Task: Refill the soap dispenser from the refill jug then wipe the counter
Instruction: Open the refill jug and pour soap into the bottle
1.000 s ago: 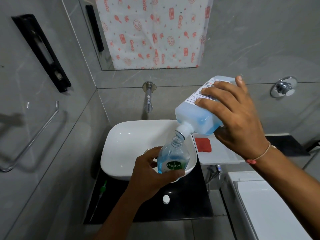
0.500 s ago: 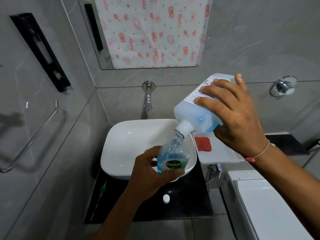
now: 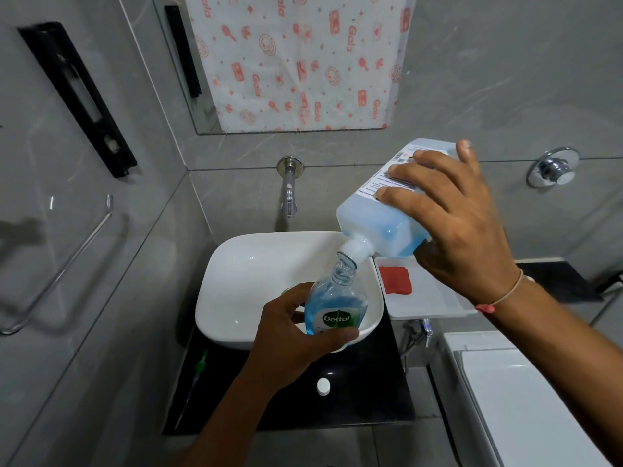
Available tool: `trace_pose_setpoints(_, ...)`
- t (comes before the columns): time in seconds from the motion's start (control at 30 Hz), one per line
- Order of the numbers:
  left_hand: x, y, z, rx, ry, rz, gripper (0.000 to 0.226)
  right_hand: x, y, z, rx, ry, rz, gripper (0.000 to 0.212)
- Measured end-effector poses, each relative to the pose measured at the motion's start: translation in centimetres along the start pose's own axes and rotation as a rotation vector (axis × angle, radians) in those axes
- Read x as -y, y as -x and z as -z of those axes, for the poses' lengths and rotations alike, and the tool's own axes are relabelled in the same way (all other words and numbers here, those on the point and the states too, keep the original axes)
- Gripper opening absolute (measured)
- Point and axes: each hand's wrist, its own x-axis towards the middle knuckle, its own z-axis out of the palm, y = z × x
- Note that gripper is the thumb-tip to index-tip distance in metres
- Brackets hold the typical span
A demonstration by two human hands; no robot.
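My left hand (image 3: 290,335) grips a clear soap dispenser bottle (image 3: 333,305) with a green label, its top off, held over the front right rim of the white basin (image 3: 242,281). My right hand (image 3: 462,224) holds the translucent refill jug (image 3: 381,220) tipped down to the left, its white spout touching the bottle's open neck. Blue liquid sits in both. A small white cap (image 3: 323,386) lies on the black counter (image 3: 364,399) below. A red cloth (image 3: 395,280) rests on a white tray (image 3: 428,298) right of the basin.
A wall spout (image 3: 289,193) hangs over the basin. A green-tipped toothbrush (image 3: 197,375) lies on the counter's left side. A white toilet tank (image 3: 526,399) stands at the lower right, a chrome wall valve (image 3: 553,171) above it, a towel rail (image 3: 60,264) on the left wall.
Both hands hold nearly the same pose with the jug tipped into the bottle. The blue liquid level in the dispenser bottle looks slightly higher.
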Motion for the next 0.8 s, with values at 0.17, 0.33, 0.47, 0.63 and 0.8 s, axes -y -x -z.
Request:
trace_pose_setpoints(0.17, -0.14, 0.02, 0.01, 0.0, 0.018, -0.003, 0.049, -0.07, -0.03, -0.04, -0.005, 0.004, 0.003, 0.043)
trace_pose_setpoints(0.33, -0.21, 0.02, -0.03, 0.0, 0.008, -0.011, 0.047, -0.12, -0.03, -0.06, -0.006, -0.011, 0.009, 0.031)
trace_pose_setpoints(0.47, -0.22, 0.05, -0.06, -0.002, 0.004, -0.014, 0.048, -0.09, -0.13, -0.07, -0.004, 0.005, 0.009, 0.042)
trace_pose_setpoints(0.63, -0.22, -0.01, -0.09, -0.007, 0.01, -0.019, 0.048, -0.05, -0.11, -0.12, -0.01, 0.005, 0.005, 0.04)
trace_pose_setpoints(0.8, -0.19, -0.07, -0.09, -0.007, 0.009, -0.029, 0.05, 0.0, -0.12, -0.2, -0.013, 0.012, 0.006, 0.041)
